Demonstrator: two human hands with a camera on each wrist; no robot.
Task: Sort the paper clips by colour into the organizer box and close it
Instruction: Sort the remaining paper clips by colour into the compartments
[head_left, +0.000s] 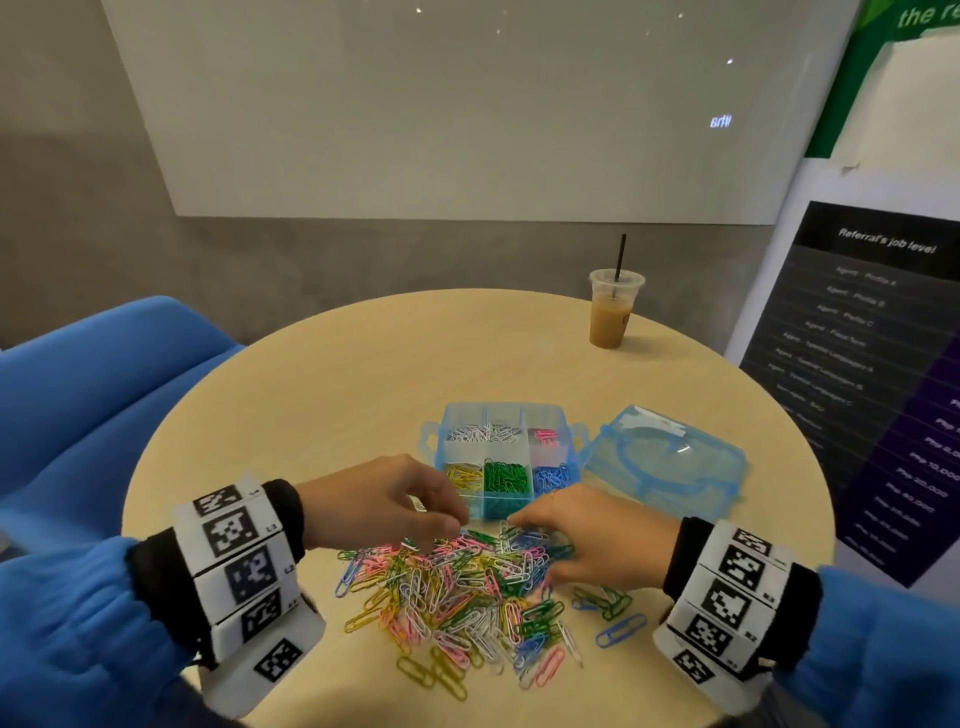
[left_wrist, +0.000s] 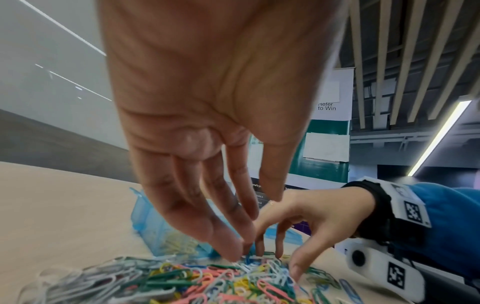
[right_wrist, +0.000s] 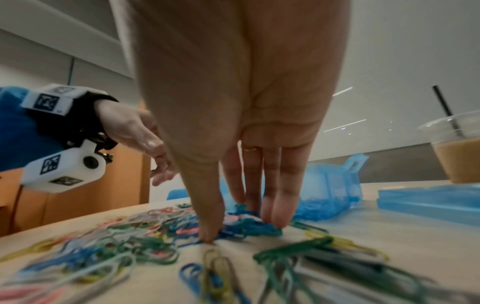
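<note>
1. Nearest the person, blue sleeves (head_left: 78, 623) end in wristbands with black-and-white markers (head_left: 239, 561).
2. A loose pile of paper clips (head_left: 467, 592) in mixed colours (pink, yellow, green, white, blue) lies on the round wooden table (head_left: 322, 374), between the person and the box. A few stray blue and green clips lie just to its right.
3. The left hand (head_left: 379, 499) hangs above the far left part of the pile, fingers extended downward and drawn close together, tips at the clips. Whether they have pinched a clip cannot be told.
4. The right hand (head_left: 597, 540) rests on the far right part of the pile, fingers straight and spread a little, tips pressing on blue and green clips. Nothing is visibly gripped.
5. Just beyond the hands stands the organizer box (head_left: 501, 467), open, with white, pink, yellow, green and blue clips in separate compartments.
6. Its lid (head_left: 670, 462) lies flat just right of it.
7. Farther back right stands a plastic cup (head_left: 613, 312) of light-brown drink with a straw.
</note>
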